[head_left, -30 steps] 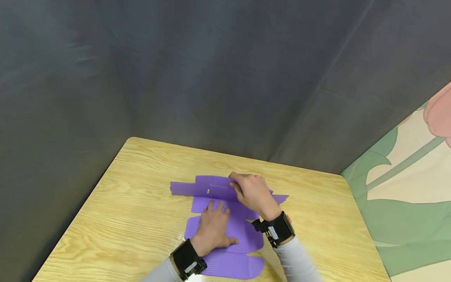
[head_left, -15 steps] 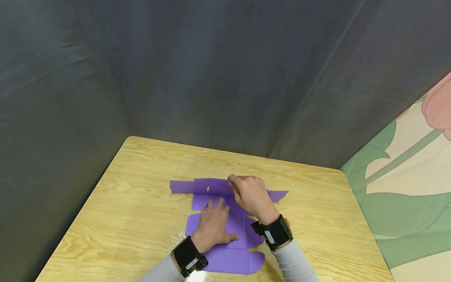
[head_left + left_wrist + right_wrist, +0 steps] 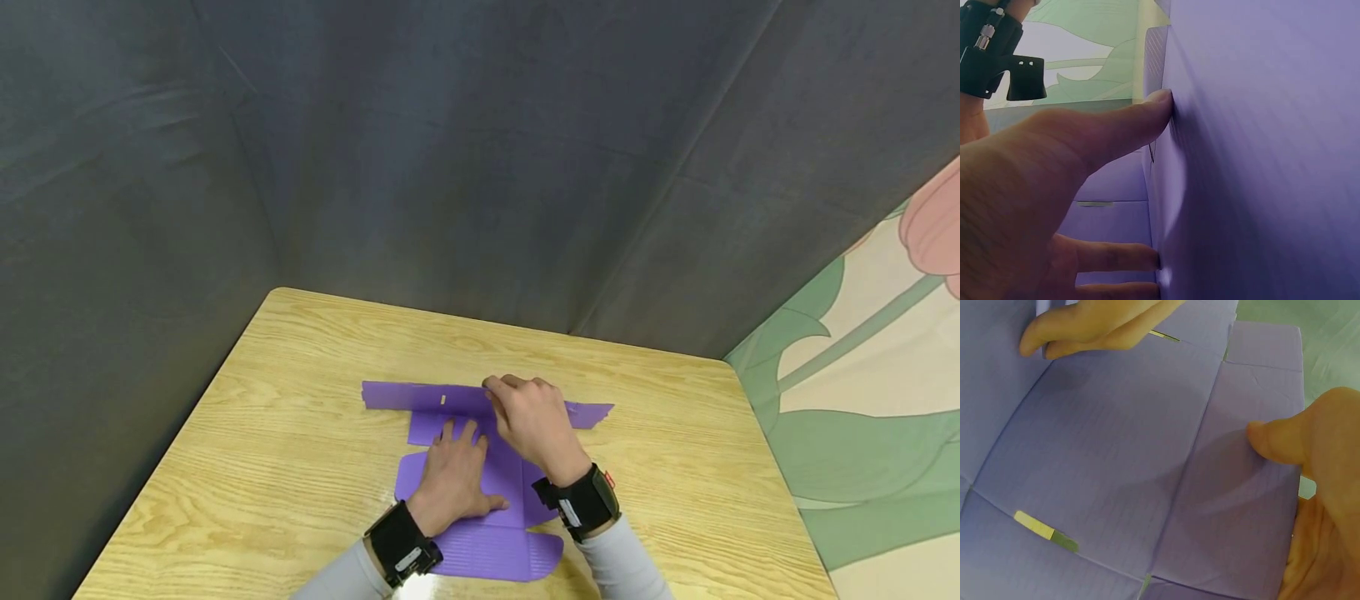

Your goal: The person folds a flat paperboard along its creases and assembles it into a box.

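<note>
A flat purple box blank (image 3: 502, 479), creased and with flaps, lies on the table. My left hand (image 3: 453, 479) presses on its middle panel with fingers spread. In the left wrist view, the thumb (image 3: 1129, 128) and fingertips touch the purple sheet. At the far end a raised panel (image 3: 465, 400) with a small slot stands up from the base. My right hand (image 3: 532, 421) grips this panel near its top edge. The right wrist view shows the right thumb (image 3: 1279, 440) on the panel's near face and the other fingers behind it, partly hidden.
The wood-grain table (image 3: 300, 417) reaches out around the blank. A dark curtain (image 3: 450, 167) hangs behind and to the left. On the right hangs a floral cloth (image 3: 870, 417). Black wrist bands (image 3: 401, 546) sit on both wrists.
The strip that rose above the far panel's side tabs has gone out of sight, leaving the top edge about level with the tabs. My right hand moved slightly nearer; the left stayed put.
</note>
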`<state>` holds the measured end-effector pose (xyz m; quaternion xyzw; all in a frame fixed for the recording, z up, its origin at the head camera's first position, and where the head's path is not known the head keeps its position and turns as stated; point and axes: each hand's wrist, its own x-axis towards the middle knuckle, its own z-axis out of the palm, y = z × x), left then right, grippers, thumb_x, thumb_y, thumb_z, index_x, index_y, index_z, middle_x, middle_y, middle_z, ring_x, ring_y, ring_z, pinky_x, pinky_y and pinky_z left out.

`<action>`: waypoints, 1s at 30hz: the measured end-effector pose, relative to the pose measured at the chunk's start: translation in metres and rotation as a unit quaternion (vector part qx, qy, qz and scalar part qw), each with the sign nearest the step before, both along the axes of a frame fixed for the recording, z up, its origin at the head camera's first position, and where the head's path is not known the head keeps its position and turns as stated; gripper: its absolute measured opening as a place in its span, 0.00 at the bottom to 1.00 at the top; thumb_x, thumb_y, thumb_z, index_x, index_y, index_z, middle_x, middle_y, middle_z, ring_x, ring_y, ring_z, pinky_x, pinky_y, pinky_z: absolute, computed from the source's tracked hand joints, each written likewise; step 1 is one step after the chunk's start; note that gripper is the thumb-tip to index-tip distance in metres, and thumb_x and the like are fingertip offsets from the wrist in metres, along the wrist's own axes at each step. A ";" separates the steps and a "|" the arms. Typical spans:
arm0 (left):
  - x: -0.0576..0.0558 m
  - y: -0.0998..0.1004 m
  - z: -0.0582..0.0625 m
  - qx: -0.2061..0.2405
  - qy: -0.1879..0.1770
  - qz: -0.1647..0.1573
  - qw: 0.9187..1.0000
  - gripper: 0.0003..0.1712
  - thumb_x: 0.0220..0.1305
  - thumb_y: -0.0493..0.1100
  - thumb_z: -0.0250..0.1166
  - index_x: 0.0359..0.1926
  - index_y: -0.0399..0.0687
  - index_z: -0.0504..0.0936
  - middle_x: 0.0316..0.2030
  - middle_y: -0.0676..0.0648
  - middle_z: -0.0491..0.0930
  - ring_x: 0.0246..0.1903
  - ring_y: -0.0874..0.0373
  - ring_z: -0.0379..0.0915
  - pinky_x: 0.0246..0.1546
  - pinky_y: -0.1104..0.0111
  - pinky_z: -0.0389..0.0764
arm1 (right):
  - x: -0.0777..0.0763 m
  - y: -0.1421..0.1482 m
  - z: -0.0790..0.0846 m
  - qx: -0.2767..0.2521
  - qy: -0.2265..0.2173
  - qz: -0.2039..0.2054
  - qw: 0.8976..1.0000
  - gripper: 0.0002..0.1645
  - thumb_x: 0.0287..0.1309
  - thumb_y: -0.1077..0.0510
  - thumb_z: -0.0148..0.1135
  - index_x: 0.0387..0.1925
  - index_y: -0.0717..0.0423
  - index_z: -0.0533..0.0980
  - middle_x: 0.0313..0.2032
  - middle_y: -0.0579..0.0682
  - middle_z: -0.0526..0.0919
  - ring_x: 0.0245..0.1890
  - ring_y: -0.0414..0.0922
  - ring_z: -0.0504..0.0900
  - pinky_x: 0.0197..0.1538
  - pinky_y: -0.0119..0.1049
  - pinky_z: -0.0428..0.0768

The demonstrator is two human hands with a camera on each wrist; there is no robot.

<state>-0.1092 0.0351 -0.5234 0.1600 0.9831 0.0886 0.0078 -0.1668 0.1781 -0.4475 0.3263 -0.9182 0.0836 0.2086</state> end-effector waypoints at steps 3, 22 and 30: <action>0.001 0.000 0.000 0.002 0.005 -0.002 1.000 0.63 0.38 0.84 0.78 0.69 0.49 0.81 0.67 0.45 0.75 0.66 0.37 0.72 0.59 0.49 0.83 | 0.001 -0.001 -0.001 -0.011 -0.002 0.006 1.000 0.11 0.77 0.51 0.60 0.43 0.49 0.86 0.31 0.44 0.87 0.24 0.46 0.84 0.32 0.48 0.83; 0.001 0.000 0.001 0.007 0.009 -0.001 1.000 0.68 0.38 0.83 0.79 0.74 0.47 0.76 0.69 0.45 0.75 0.66 0.38 0.71 0.59 0.50 0.83 | 0.010 -0.002 -0.006 -0.043 -0.012 0.002 0.999 0.18 0.81 0.48 0.56 0.49 0.51 0.89 0.43 0.50 0.92 0.40 0.53 0.92 0.49 0.54 0.87; 0.002 -0.001 0.001 0.010 0.012 -0.004 1.000 0.73 0.39 0.83 0.78 0.79 0.45 0.69 0.74 0.42 0.72 0.70 0.36 0.69 0.63 0.50 0.81 | 0.017 -0.002 -0.010 -0.050 0.000 -0.001 0.999 0.18 0.79 0.47 0.59 0.51 0.52 0.90 0.45 0.53 0.92 0.42 0.55 0.91 0.51 0.55 0.87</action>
